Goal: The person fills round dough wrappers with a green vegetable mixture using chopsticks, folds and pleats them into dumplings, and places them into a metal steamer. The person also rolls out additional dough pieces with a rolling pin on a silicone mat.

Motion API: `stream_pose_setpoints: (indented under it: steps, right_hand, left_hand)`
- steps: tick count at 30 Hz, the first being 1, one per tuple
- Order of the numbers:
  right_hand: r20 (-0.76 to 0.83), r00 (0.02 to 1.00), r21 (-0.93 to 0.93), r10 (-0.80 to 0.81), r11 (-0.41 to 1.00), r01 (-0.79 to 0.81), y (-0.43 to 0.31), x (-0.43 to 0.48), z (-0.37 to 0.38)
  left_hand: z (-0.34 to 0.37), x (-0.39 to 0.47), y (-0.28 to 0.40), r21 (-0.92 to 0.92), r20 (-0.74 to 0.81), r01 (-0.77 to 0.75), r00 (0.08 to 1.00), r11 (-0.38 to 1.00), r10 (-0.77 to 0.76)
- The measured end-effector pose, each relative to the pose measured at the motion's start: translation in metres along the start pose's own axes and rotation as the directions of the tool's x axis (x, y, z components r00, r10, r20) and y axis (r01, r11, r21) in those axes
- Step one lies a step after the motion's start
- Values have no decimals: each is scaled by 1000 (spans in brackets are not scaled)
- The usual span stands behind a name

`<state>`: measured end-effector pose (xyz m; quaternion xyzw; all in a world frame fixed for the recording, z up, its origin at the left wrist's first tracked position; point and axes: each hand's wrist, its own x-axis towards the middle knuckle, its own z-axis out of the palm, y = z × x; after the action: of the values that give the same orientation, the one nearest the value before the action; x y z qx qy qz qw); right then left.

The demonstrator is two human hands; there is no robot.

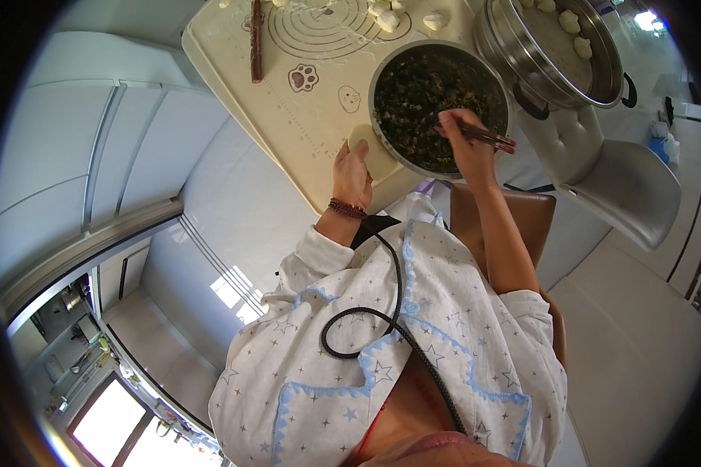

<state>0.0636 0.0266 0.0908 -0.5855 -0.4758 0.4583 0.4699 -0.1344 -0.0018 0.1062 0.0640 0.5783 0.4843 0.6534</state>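
A round dough wrapper rests in my left hand, beside the rim of a metal bowl. My right hand grips a pair of chopsticks over the bowl, their far ends at the dark green chopped filling. The metal bowl stands at the edge of a cream dough mat printed with rings and a paw. Pale lumps of dough lie on the floury mat past the bowl. A dark wooden rolling pin lies on the mat's left part.
A steel steamer pot with black handles stands right of the bowl, holding several shaped dough pieces. A grey padded chair is at the right, and a brown seat is under my right forearm. A black cable hangs over my chest.
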Motion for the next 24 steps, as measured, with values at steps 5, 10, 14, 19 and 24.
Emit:
stream_pose_setpoints:
  steps: [5, 10, 14, 19, 24]
  right_hand:
    - [111, 993, -110, 42, 993, -30, 4, -9, -4]
    - [14, 991, 170, 131, 977, -132, 6, -30, -10]
    - [-100, 995, 94, 29, 995, -19, 13, -27, -10]
    - [-18, 998, 34, -62, 997, 63, 33, -3, 5]
    - [136, 975, 220, 174, 955, -200, 20, 1, -9]
  left_hand:
    - [3, -2, 1, 54, -17, 12, 1000, 998, -11]
    - [7, -7, -1, -2, -21, -6, 1000, 1000, 6]
    - [3, -7, -3, 55, -49, -28, 998, 998, 30]
    - [0, 6, 0, 75, 21, -34, 999, 997, 33]
    - [4, 9, 2, 107, -16, -40, 999, 993, 42]
